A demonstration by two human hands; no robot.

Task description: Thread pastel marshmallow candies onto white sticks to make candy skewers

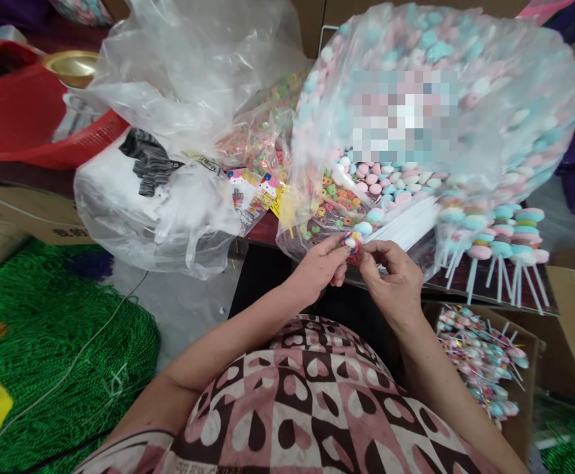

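Note:
Both my hands meet at the table's front edge, pinched round one small candy piece (352,241) with pink, white and red on it. My left hand (320,266) grips it from the left, fingers curled. From the right, my right hand (392,276) pinches the same piece with thumb and forefinger. Just behind them lies a big clear plastic bag (489,99) full of pink and blue lollipops, white sticks (406,224) pointing toward me. Small coloured ring candies (334,191) lie in the bag's open mouth.
A second clear bag (169,191) of white material sits to the left, by a red basket (31,131). Green netting (55,336) covers the floor at left. A cardboard box (524,421) with wrapped lollipops (479,359) stands at lower right. Small printed packets (252,191) lie between the bags.

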